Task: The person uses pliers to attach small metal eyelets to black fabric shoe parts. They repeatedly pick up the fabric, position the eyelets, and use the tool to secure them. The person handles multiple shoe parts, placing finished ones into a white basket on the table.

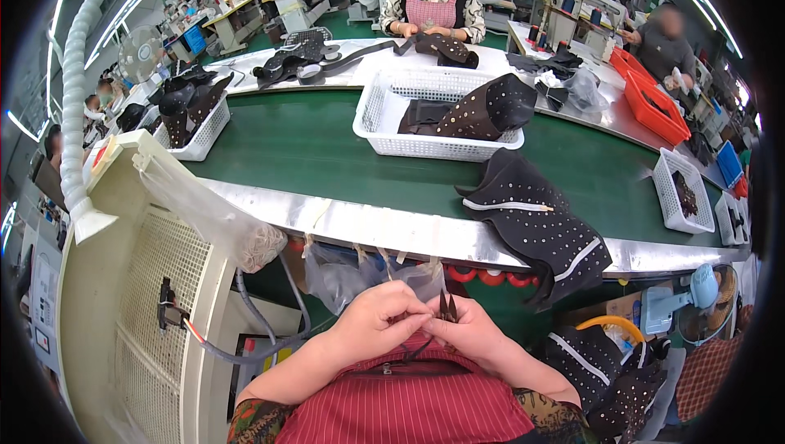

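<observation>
In front of my red striped apron point(409, 407), both hands are close together, their fingertips meeting. Small dark thread snips point(447, 307) poke up, blades pointing away, from the fingers of my right hand point(470, 331). My left hand point(380, 317) is closed in a pinch beside them; whatever lies between its fingertips is too small to make out. Ahead and to the right, a black studded upper piece point(523, 199) with white strips drapes over the near metal edge point(392, 222) of the green belt.
A white basket point(441, 146) with brown and black studded pieces stands on the green belt point(286, 137). Other white baskets sit left and right. At left are a cream cabinet point(106, 231) and a ribbed hose point(74, 117). A co-worker point(433, 11) handles a piece opposite. More studded pieces point(585, 354) lie lower right.
</observation>
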Demonstrator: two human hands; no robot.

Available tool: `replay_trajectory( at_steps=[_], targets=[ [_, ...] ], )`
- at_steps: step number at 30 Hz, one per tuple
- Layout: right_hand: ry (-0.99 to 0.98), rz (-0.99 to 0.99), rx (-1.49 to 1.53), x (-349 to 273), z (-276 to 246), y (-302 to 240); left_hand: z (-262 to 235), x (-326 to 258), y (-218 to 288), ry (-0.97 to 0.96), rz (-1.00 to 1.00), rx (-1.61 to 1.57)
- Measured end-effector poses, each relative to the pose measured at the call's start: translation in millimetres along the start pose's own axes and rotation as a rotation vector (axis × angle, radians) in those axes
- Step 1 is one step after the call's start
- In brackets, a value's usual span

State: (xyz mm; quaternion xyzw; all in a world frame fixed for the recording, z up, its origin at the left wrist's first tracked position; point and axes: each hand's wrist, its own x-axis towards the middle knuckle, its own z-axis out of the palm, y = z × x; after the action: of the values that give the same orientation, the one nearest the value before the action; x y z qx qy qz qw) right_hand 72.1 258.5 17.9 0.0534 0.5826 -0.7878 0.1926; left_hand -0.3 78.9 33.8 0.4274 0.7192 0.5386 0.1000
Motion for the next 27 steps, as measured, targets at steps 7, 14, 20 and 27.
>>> replay_trajectory(
  at_steps=[7,14,20,27],
  targets=[
    [-0.04,-0.089,-0.067,-1.2,-6.7,9.8,7.2,-1.5,-1.4,0.043,-0.079,0.005],
    [-0.021,-0.204,0.0,-6.9,-6.0,5.5,17.0,-4.2,-2.8,0.039,-0.078,0.018],
    [-0.063,-0.009,0.016,-10.1,-10.8,10.8,16.9,-10.1,0.0,0.036,-0.113,0.034],
    [-0.058,-0.107,-0.16,1.5,-14.1,37.1,-4.8,-37.6,-5.3,0.16,-0.294,0.056]
  ],
)
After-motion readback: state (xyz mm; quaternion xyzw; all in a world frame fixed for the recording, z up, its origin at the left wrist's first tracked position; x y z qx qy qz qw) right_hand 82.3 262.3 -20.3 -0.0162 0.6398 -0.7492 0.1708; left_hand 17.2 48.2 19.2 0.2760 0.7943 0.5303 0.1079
